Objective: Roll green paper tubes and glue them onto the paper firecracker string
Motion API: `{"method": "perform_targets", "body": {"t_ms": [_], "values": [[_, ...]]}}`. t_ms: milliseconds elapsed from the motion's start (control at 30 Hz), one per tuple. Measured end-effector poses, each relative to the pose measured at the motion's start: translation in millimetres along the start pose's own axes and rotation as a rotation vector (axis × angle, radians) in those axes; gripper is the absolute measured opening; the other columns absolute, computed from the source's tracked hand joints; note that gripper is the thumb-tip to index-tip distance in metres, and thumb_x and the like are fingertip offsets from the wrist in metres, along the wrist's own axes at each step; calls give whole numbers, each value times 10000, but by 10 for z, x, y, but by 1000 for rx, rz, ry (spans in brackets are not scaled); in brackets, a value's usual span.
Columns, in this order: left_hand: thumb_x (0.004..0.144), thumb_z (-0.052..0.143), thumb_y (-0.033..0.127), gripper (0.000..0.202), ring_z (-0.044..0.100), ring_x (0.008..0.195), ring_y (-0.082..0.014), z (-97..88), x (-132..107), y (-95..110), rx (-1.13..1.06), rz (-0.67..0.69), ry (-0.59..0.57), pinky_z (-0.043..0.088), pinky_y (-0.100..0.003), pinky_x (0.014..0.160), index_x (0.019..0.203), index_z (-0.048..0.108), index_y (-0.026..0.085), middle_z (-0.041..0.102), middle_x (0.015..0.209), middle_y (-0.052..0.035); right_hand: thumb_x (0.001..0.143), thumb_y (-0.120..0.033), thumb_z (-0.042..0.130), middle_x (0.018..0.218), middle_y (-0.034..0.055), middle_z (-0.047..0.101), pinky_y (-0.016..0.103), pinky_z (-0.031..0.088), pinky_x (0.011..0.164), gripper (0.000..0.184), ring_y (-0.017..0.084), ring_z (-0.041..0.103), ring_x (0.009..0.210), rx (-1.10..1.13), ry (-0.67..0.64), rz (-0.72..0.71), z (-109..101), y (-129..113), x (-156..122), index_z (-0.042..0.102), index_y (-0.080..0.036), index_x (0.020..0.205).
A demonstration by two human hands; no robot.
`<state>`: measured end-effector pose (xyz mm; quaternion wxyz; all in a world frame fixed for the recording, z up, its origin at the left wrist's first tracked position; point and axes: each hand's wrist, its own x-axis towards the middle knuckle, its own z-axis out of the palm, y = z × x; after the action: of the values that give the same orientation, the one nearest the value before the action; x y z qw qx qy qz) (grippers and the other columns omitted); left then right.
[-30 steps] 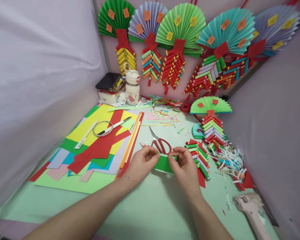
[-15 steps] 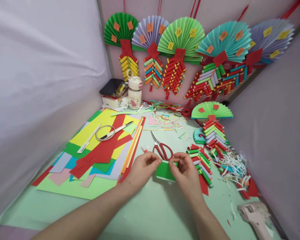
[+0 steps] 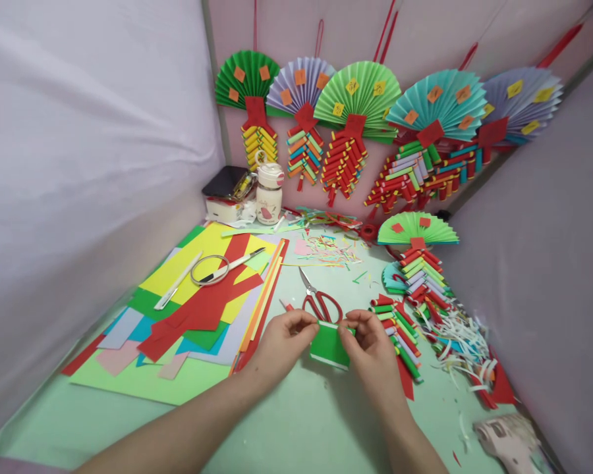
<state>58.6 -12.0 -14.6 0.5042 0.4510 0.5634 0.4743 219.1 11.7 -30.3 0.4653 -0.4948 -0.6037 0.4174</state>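
Note:
A small green paper rectangle (image 3: 329,345) with pale strips along its edges is held just above the green table (image 3: 296,421). My left hand (image 3: 281,345) pinches its upper left edge. My right hand (image 3: 373,349) pinches its upper right edge, fingers curled. Just beyond the paper lie red-handled scissors (image 3: 319,303). To the right of my right hand lies a row of small rolled paper tubes (image 3: 398,326) in red, green and white.
Stacked coloured paper sheets (image 3: 197,296) with a tape ring (image 3: 208,270) and a knife lie at left. A pale glue gun (image 3: 507,441) sits front right. Paper fans (image 3: 358,92) with tube strings hang on the back wall; a white jar (image 3: 269,194) stands below.
The view has tilted so everything sits lower in the frame. Both hands keep pinching the green paper in much the same pose.

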Motion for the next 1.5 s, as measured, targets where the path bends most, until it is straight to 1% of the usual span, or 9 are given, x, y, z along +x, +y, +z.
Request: {"method": "perform_targets", "body": {"t_ms": [133,200,233,333,500,800,1000,1267,1500], "values": [[754,582,259,112,582,729,-153,10,-2,-40,40,37,-2,452,-249,693,745,643,166,641,726,-11,832,-218,588,934,55,596,378,437,790,127,208,559,899,-359,69,-408,-17,-72,-32,583,-222,959],[767,565,255,118,575,740,-152,22,-7,-57,52,57,-32,450,-249,707,751,642,167,639,736,-11,842,-177,583,936,52,592,387,406,802,124,213,536,917,-490,20,-561,-28,-111,-50,616,-238,945],[777,553,255,125,570,743,-151,27,-11,-62,59,66,-46,448,-248,708,757,639,168,635,738,-9,851,-163,576,917,48,596,381,400,788,125,210,534,902,-517,-20,-591,-32,-123,-56,622,-241,937],[806,513,260,147,544,722,-145,36,-31,-57,93,84,-63,433,-237,675,747,616,174,598,711,4,877,-141,543,886,39,610,353,404,751,126,194,537,869,-492,-122,-556,-33,-130,-62,607,-233,935],[822,482,275,182,511,680,-134,32,-62,-19,124,75,-77,404,-225,622,710,587,176,556,674,15,899,-144,499,853,31,604,316,432,719,109,176,541,830,-371,-220,-463,-26,-102,-47,575,-221,910],[762,520,268,171,518,669,-135,19,-16,-4,49,-16,-89,408,-230,635,654,592,156,571,647,6,904,-145,479,845,28,569,288,430,705,116,161,540,816,-296,-273,-399,-13,-115,-49,569,-212,873],[768,512,255,168,524,667,-135,31,-32,-33,101,25,-73,408,-231,627,669,607,157,575,647,8,903,-133,473,858,18,561,272,419,709,115,152,528,821,-293,-323,-358,-20,-91,-46,551,-215,883],[772,522,248,179,565,694,-147,35,-34,-52,123,38,-76,428,-236,640,729,673,164,640,698,-8,893,-142,487,854,8,556,256,410,693,92,141,519,792,-341,-327,-296,-30,-51,-50,543,-214,895],[779,513,259,189,575,710,-155,36,-31,-83,135,39,-85,441,-246,657,730,669,165,647,706,-13,897,-146,470,857,11,549,253,414,693,85,143,526,795,-351,-342,-275,-23,-68,-52,524,-211,891]]}}
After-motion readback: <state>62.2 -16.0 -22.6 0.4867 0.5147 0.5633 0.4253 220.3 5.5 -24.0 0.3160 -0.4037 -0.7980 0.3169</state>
